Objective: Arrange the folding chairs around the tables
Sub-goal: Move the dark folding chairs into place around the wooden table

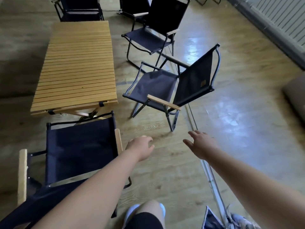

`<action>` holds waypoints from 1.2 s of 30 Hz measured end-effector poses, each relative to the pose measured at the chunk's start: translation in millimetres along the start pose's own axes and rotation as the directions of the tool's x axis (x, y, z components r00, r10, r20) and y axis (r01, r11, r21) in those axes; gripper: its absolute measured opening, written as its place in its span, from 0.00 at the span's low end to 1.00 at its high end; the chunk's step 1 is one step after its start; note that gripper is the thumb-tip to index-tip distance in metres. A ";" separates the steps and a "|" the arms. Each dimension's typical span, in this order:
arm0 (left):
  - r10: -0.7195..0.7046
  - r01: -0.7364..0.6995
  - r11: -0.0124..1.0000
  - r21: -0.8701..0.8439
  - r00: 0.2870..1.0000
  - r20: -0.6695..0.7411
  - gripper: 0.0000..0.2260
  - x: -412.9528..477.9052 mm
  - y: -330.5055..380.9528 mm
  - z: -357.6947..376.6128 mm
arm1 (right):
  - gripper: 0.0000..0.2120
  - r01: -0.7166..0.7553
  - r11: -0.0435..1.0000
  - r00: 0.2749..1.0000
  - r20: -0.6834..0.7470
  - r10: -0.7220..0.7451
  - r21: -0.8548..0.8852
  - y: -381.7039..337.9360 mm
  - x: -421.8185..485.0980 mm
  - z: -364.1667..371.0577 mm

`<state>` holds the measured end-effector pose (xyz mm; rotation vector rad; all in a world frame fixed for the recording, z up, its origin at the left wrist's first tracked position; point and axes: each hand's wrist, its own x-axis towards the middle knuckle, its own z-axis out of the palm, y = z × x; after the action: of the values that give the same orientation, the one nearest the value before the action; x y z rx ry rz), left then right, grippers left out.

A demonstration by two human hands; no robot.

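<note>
Both bare arms reach forward over a wooden floor [165, 171]. The left hand [140, 147] is loosely curled, knuckles up, with nothing in it. The right hand [200, 143] is spread, fingers apart, palm down, also holding nothing. Neither hand touches a chair.

Just ahead of the hands stands a dark fabric folding chair [166, 86] with light wooden armrests, its seat facing the slatted wooden table [76, 63] and its frame slightly tilted; whether all its feet rest on the floor is hard to tell. It stands near the table's right side, apart from it. A second chair [153, 33] stands farther along that same side. A third chair [77, 151] sits at the table's near end, just beside the left forearm. Two more dark chairs [79, 9] show at the far end, partly cut off by the frame edge. A radiator [279, 19] runs along the wall at upper right. A knee and a white shoe [132, 212] show at the bottom.
</note>
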<state>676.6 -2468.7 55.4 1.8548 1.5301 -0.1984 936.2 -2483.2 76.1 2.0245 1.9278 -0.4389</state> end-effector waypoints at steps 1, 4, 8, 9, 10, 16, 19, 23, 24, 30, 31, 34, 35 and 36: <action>0.009 -0.009 1.000 0.003 1.000 0.001 0.20 11.7 9.3 -2.8 | 0.30 -0.005 1.000 1.000 0.002 0.005 0.001 9.4 6.0 -3.1; 0.034 -0.034 0.999 0.021 0.999 -0.012 0.19 51.7 37.6 -13.3 | 0.31 -0.025 1.000 1.000 0.010 0.025 0.002 37.6 29.6 -12.3; 0.069 -0.068 0.997 0.026 0.997 -0.030 0.20 108.5 77.1 -32.0 | 0.30 -0.042 0.998 0.999 0.008 0.042 -0.038 73.0 71.7 -38.2; 0.078 -0.077 0.997 0.021 0.996 -0.034 0.19 122.9 87.1 -37.7 | 0.30 -0.046 0.998 0.999 0.006 0.046 -0.052 81.3 84.9 -45.7; 0.087 -0.086 0.996 0.015 0.995 -0.043 0.18 137.7 96.3 -43.5 | 0.30 -0.051 0.997 0.999 0.007 0.052 -0.065 89.0 99.6 -53.7; 0.073 -0.080 0.993 -0.087 0.994 -0.077 0.14 235.1 125.3 -76.8 | 0.30 -0.082 0.993 0.995 0.051 0.086 -0.084 134.6 210.1 -88.4; 0.025 -0.032 0.993 -0.117 0.998 -0.058 0.14 279.5 124.8 -93.9 | 0.29 -0.070 0.992 0.995 0.059 0.077 -0.104 152.1 260.6 -109.1; -0.020 0.020 0.997 -0.072 1.000 0.004 0.18 329.4 123.2 -108.7 | 0.27 -0.080 0.995 0.996 0.018 0.082 -0.065 170.0 315.5 -137.8; -0.024 0.025 0.998 -0.062 1.000 0.011 0.18 339.7 125.4 -112.1 | 0.27 -0.080 0.995 0.997 0.006 0.081 -0.063 173.1 326.3 -145.5; -0.015 0.016 1.000 -0.027 0.999 0.031 0.20 382.5 153.6 -133.9 | 0.27 -0.068 0.997 0.998 0.003 0.068 -0.045 190.8 377.3 -177.8; -0.017 0.017 1.000 -0.024 0.999 0.030 0.20 389.5 158.8 -136.9 | 0.28 -0.059 0.997 0.998 0.006 0.059 -0.042 195.6 385.5 -180.7; -0.026 0.027 1.000 -0.015 0.999 0.027 0.20 405.1 170.8 -144.4 | 0.28 -0.038 0.998 0.999 0.008 0.039 -0.053 209.8 406.9 -185.5; -0.035 0.035 0.999 -0.020 0.999 0.022 0.20 410.9 176.3 -146.2 | 0.28 -0.029 0.997 1.000 0.002 0.029 -0.070 217.0 415.1 -187.3; -0.046 0.046 0.999 -0.029 0.999 0.014 0.20 416.4 181.8 -147.9 | 0.27 -0.016 0.995 1.000 -0.006 0.015 -0.094 224.5 424.1 -188.9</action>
<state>914.2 -2055.7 18.7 1.7932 1.5593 -0.2086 1181.8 -2029.8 69.6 1.9817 1.8976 -0.3327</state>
